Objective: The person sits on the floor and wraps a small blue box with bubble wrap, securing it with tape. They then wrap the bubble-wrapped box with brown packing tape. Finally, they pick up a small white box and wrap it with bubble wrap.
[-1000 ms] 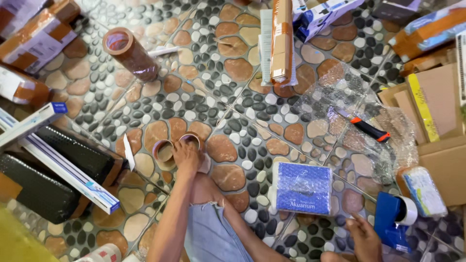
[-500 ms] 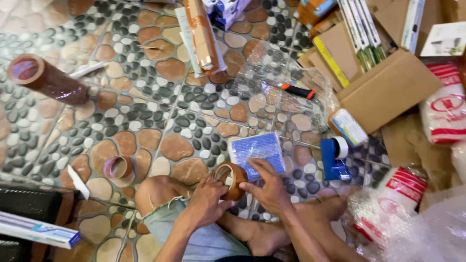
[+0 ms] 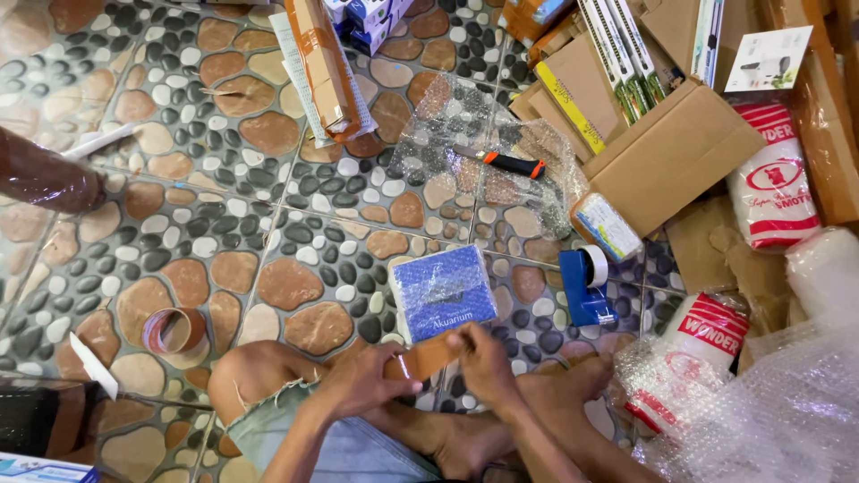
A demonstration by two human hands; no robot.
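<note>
I sit on a pebble-patterned floor with my knee up. My left hand [image 3: 362, 385] and my right hand [image 3: 483, 362] both hold a roll of brown packing tape [image 3: 425, 358] just above my leg; the right fingers pinch its upper edge. A blue box wrapped in bubble wrap [image 3: 443, 291] lies directly beyond the roll. Another brown tape roll [image 3: 174, 329] rests on the floor left of my knee.
A blue tape dispenser [image 3: 586, 286] stands right of the box. An orange-handled cutter [image 3: 510, 163] lies on bubble wrap farther off. Cardboard boxes [image 3: 671, 156], red-and-white packages [image 3: 774, 183] and heaps of bubble wrap [image 3: 787, 402] crowd the right. A long taped carton [image 3: 318, 67] lies at top.
The view swung left to right. My left hand left the rolls on the floor, took one up, and both hands now hold it near the blue box.
</note>
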